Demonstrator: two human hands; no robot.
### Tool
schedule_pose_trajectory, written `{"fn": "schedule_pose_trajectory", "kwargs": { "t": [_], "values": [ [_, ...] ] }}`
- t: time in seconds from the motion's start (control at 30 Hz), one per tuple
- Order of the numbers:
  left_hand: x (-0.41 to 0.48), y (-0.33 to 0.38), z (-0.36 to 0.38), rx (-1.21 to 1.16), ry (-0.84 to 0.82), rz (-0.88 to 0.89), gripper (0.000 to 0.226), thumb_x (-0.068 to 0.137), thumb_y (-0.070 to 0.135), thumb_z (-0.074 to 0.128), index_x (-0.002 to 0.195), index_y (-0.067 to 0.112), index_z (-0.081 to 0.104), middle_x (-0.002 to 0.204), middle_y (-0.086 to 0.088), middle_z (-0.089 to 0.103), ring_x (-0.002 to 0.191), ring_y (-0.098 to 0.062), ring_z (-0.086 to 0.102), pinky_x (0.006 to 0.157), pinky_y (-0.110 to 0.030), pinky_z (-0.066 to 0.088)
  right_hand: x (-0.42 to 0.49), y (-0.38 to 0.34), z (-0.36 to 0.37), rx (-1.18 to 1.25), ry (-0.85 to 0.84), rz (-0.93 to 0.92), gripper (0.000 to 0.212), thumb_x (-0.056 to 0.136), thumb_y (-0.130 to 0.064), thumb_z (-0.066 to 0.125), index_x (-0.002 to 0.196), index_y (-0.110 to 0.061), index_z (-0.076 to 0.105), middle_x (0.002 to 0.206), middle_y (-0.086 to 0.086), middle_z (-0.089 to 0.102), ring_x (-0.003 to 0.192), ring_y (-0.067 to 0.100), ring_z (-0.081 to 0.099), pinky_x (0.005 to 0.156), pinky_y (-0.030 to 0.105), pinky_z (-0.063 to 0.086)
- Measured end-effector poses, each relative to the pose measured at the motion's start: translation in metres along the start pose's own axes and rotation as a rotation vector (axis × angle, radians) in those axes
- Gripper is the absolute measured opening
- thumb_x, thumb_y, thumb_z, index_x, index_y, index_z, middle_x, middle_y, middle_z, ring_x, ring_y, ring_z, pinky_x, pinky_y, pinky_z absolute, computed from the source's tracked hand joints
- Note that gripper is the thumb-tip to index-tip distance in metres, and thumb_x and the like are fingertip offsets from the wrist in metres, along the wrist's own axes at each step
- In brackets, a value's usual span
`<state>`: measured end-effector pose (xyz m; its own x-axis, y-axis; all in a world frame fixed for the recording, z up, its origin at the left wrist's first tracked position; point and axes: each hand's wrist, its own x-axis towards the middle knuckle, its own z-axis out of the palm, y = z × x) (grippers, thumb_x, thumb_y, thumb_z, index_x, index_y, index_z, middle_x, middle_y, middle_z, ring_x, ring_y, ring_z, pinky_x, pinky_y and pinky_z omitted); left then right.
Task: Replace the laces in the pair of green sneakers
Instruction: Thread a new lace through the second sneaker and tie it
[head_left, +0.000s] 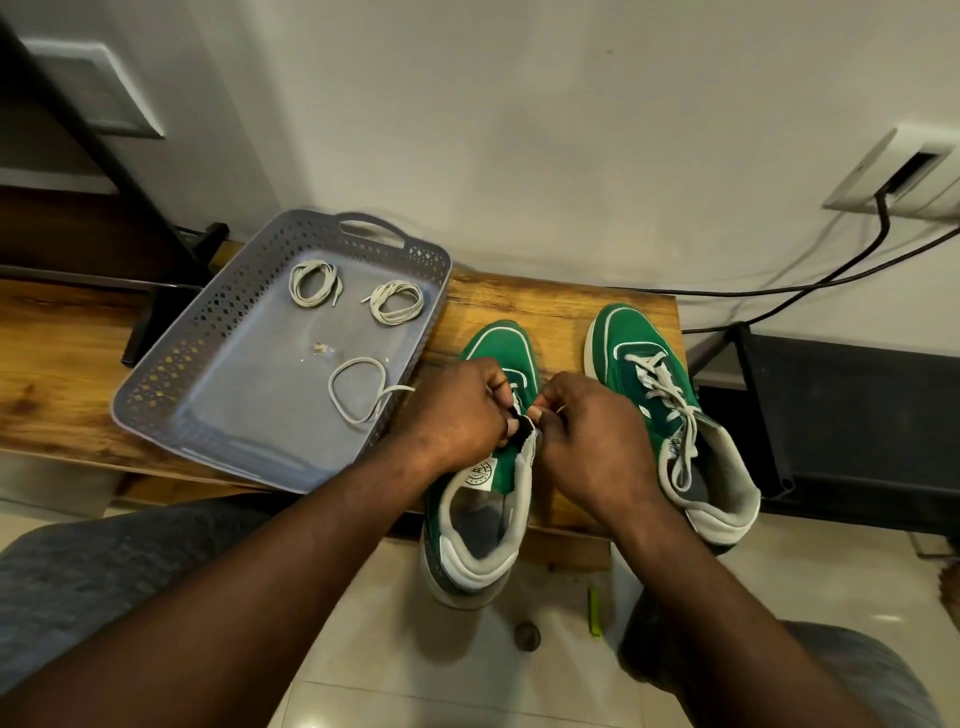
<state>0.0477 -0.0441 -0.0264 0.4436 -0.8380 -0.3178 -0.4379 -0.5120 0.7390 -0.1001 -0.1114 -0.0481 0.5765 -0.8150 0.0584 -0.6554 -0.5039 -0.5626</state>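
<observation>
Fingers (500, 387) of left hand (457, 410) and right hand (592, 431) pinch the unlaced green sneaker (493, 343) at its throat (2nd sneaker (628, 327): white-laced).

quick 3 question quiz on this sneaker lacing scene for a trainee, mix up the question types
1. True or false: the right sneaker has a lace threaded through it.
2. How many coiled lace bundles lie in the grey tray? A one, B two, C four.
3. Fill in: the left hand and right hand both pinch at the tongue area of the ___ sneaker.

Key: 1 true. 2 B. 3 left, that is, the left sneaker.
</observation>
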Motion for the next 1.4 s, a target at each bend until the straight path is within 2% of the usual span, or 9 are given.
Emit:
{"fn": "schedule_pose_trajectory", "kwargs": {
  "t": [0.27, 0.43, 0.63, 0.8, 1.0, 1.1, 1.2, 1.3, 1.4],
  "values": [
    [0.004, -0.005, -0.003, -0.281, -0.074, -0.054, 0.014, 0.093, 0.000, 0.074, 0.095, 0.010, 0.064, 0.080, -0.006, 0.077, 0.069, -0.018, 0.074, 0.068, -0.031, 0.060, 0.003, 0.012, -0.019, 0.475, 0.422, 0.281, 0.009, 0.103, -0.021, 0.063, 0.095, -0.025, 0.065, 0.090, -0.005, 0.070, 0.084, 0.018, 0.070, 0.079, 0.046, 0.059],
    [0.003, -0.006, 0.001, -0.264, -0.049, -0.057, 0.016, 0.093, 0.003, 0.073, 0.097, 0.016, 0.066, 0.081, -0.002, 0.075, 0.068, -0.013, 0.073, 0.066, -0.032, 0.058, -0.004, -0.005, 0.007, 0.707, 0.057, 0.459, 0.013, 0.096, -0.039, 0.070, 0.097, -0.026, 0.069, 0.095, -0.001, 0.074, 0.086, 0.018, 0.073, 0.077, 0.047, 0.063],
    [0.004, -0.006, 0.000, -0.250, -0.064, -0.045, 0.015, 0.093, 0.006, 0.074, 0.099, 0.017, 0.066, 0.083, -0.004, 0.077, 0.078, -0.022, 0.078, 0.077, -0.040, 0.061, 0.003, -0.010, 0.009, 0.567, 0.134, 0.357, 0.025, 0.092, -0.025, 0.078, 0.068, -0.020, 0.073, 0.068, -0.003, 0.072, 0.064, 0.010, 0.067, 0.069, 0.040, 0.059],
    [0.006, -0.009, 0.000, -0.316, -0.106, -0.055, 0.013, 0.094, 0.004, 0.074, 0.098, 0.014, 0.066, 0.083, -0.004, 0.079, 0.068, -0.015, 0.073, 0.079, -0.039, 0.061, 0.018, -0.004, -0.021, 0.864, 0.554, 0.416, 0.026, 0.097, -0.029, 0.074, 0.082, -0.008, 0.072, 0.078, 0.007, 0.070, 0.071, 0.015, 0.061, 0.071, 0.037, 0.056],
    [0.008, -0.010, 0.002, -0.337, -0.092, -0.074, 0.014, 0.094, 0.005, 0.072, 0.099, 0.016, 0.067, 0.079, -0.002, 0.078, 0.065, -0.012, 0.071, 0.071, -0.036, 0.059, -0.005, -0.013, 0.005, 0.678, 0.048, 0.415, 0.022, 0.095, -0.038, 0.073, 0.082, -0.019, 0.076, 0.080, 0.002, 0.074, 0.074, 0.018, 0.069, 0.071, 0.045, 0.057],
    [0.009, -0.009, 0.002, -0.295, -0.091, -0.057, 0.013, 0.095, 0.008, 0.072, 0.098, 0.018, 0.066, 0.082, -0.003, 0.078, 0.068, -0.015, 0.073, 0.077, -0.040, 0.061, -0.003, -0.017, 0.008, 0.594, 0.100, 0.395, 0.019, 0.092, -0.023, 0.078, 0.073, -0.021, 0.078, 0.073, -0.003, 0.076, 0.071, 0.016, 0.072, 0.075, 0.043, 0.062],
    [0.007, -0.007, 0.002, -0.219, -0.094, -0.044, 0.014, 0.097, 0.005, 0.069, 0.100, 0.019, 0.065, 0.084, -0.003, 0.078, 0.072, -0.016, 0.075, 0.076, -0.039, 0.062, 0.008, -0.012, -0.011, 0.778, 0.322, 0.453, 0.016, 0.092, -0.018, 0.078, 0.079, -0.009, 0.076, 0.076, -0.001, 0.075, 0.073, 0.012, 0.070, 0.084, 0.043, 0.063],
    [0.006, -0.007, 0.000, -0.223, -0.099, -0.052, 0.016, 0.097, 0.001, 0.066, 0.099, 0.018, 0.065, 0.082, -0.003, 0.078, 0.071, -0.017, 0.076, 0.078, -0.042, 0.063, 0.019, -0.008, -0.036, 0.990, 0.597, 0.437, 0.019, 0.096, -0.020, 0.075, 0.083, -0.006, 0.072, 0.070, -0.005, 0.068, 0.069, 0.007, 0.062, 0.070, 0.031, 0.057],
    [0.004, -0.006, -0.001, -0.265, -0.120, -0.072, 0.016, 0.097, 0.001, 0.064, 0.102, 0.016, 0.064, 0.085, -0.006, 0.077, 0.073, -0.021, 0.075, 0.079, -0.042, 0.062, 0.010, -0.010, -0.024, 0.948, 0.394, 0.471, 0.028, 0.098, -0.034, 0.071, 0.088, -0.009, 0.073, 0.078, 0.000, 0.069, 0.075, 0.018, 0.063, 0.070, 0.037, 0.055]
  ]
}}
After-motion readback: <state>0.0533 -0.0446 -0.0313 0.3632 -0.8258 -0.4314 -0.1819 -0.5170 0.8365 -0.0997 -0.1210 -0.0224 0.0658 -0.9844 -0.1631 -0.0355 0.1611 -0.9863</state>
